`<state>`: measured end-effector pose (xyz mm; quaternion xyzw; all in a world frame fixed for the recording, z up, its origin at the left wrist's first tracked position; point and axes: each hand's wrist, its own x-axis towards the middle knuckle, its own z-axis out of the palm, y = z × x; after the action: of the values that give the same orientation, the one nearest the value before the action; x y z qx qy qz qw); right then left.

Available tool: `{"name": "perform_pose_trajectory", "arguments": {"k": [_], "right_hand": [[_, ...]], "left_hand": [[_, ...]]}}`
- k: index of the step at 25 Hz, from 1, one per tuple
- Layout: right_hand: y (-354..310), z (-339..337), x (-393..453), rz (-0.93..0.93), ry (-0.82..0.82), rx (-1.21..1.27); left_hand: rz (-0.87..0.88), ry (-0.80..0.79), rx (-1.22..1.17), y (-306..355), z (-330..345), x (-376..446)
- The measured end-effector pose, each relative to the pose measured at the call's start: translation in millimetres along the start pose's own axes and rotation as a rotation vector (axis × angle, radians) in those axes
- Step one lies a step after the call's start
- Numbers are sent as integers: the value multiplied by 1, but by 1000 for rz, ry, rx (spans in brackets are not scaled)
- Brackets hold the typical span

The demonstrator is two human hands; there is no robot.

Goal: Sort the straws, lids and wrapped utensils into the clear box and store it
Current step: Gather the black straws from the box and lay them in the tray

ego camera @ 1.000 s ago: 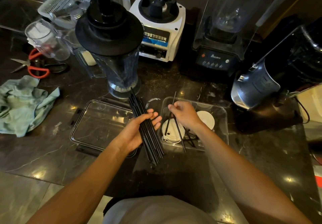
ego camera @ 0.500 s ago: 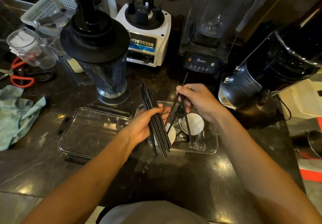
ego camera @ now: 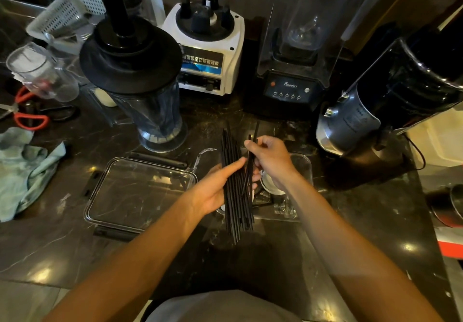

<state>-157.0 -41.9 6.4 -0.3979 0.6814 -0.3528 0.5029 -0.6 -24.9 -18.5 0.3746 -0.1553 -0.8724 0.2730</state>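
Note:
My left hand (ego camera: 215, 191) grips a bundle of several black straws (ego camera: 235, 211), held upright over the near left corner of the clear box (ego camera: 304, 163). My right hand (ego camera: 271, 161) pinches a few more black straws (ego camera: 251, 161) and holds them against the bundle's right side. Inside the clear box, partly hidden by my hands, lie a white round lid (ego camera: 271, 186) and some clear wrapped items (ego camera: 285, 209). The box's flat clear cover (ego camera: 140, 194) lies on the counter to the left.
A black-lidded blender jug (ego camera: 140, 76), a white blender base (ego camera: 208, 46), a black blender (ego camera: 295, 53) and a tilted steel-and-black machine (ego camera: 390, 91) crowd the back. Red scissors (ego camera: 27, 116), a green cloth (ego camera: 27, 168) and a white basket (ego camera: 65, 18) sit left.
My right hand lifted a few straws out of the clear box and brought them left against the bundle in my left hand. The view shifted a little.

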Motion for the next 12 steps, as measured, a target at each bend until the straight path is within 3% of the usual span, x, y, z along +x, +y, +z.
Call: {"name": "perform_pose_trajectory", "arguments": {"k": [12], "right_hand": [[14,-21,8,19,74,53]], "left_hand": [[-21,29,175,-2,14,7]]}}
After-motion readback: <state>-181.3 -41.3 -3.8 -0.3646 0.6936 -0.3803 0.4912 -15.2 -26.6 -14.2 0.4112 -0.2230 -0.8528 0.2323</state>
